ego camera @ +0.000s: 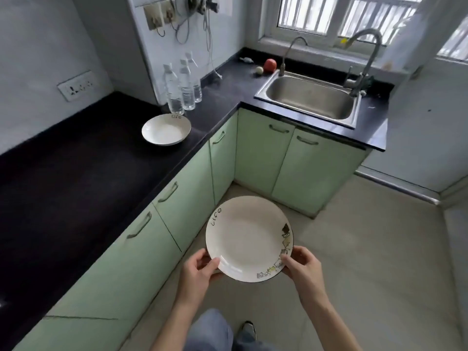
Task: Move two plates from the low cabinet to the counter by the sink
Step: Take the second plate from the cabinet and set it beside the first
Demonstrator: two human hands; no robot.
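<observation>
We hold a round white ceramic plate with a thin dark rim [247, 236] in front of us, above the pale tiled floor [367, 249] and near the light green cabinet doors [177, 206]. The plate is almost level, its hollow side up. The word "life" is written near its upper left edge, and small drawn figures run along its right and lower edge.

Our left hand [200, 271] grasps the plate at its lower left edge: the thumb lies on top of the rim and the other fingers go under it. Our right hand [302, 266] grasps the lower right edge in the same way, thumb on the rim beside the drawn figures, fingers curled below.

A second white ceramic plate of the same kind [166, 129] already lies flat on the black stone counter [76, 160], close to the inner corner of the counter. Just behind it stand three clear plastic water bottles [183, 87], near the wall.

Further to the right, the stainless steel sink [310, 97] is set into the counter under the window [342, 19], with two curved metal taps [364, 59] on its far side. A red apple [270, 65] and a small pale ball [259, 70] lie on the counter to the left of the sink, well apart from the second plate.

At the bottom we see our grey trouser leg [212, 330] and one dark shoe [249, 329].
</observation>
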